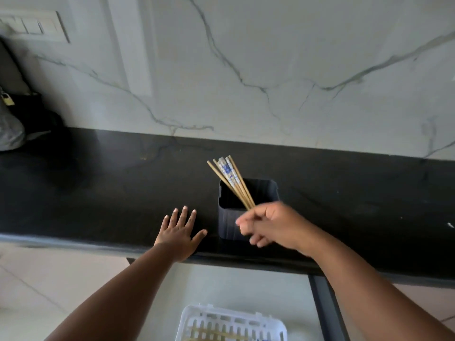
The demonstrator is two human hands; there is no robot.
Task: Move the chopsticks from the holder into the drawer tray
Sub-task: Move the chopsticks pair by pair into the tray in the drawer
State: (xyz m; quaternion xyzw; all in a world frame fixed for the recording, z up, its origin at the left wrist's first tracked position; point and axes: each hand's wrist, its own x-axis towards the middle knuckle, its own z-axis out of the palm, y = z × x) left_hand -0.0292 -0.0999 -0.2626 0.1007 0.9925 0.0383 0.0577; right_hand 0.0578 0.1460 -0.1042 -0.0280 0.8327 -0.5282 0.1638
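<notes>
Presently: right hand (268, 225) grips chopsticks (231, 180) at holder (246, 210); left hand (179, 232) flat, fingers apart, on worktop (98, 193); some already in tray (231, 323); bundle remains.

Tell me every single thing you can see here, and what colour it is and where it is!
chopsticks: a handful, tan with blue-white tops, leaning out of the holder
holder: one, black, on the counter
counter: one, black, along the wall
tray: one, white slotted, in the open drawer below, some chopsticks inside
wall: white marble with grey veins
switch plate: one, white, upper left wall
left hand: flat on the counter edge
right hand: gripping the chopsticks
</notes>
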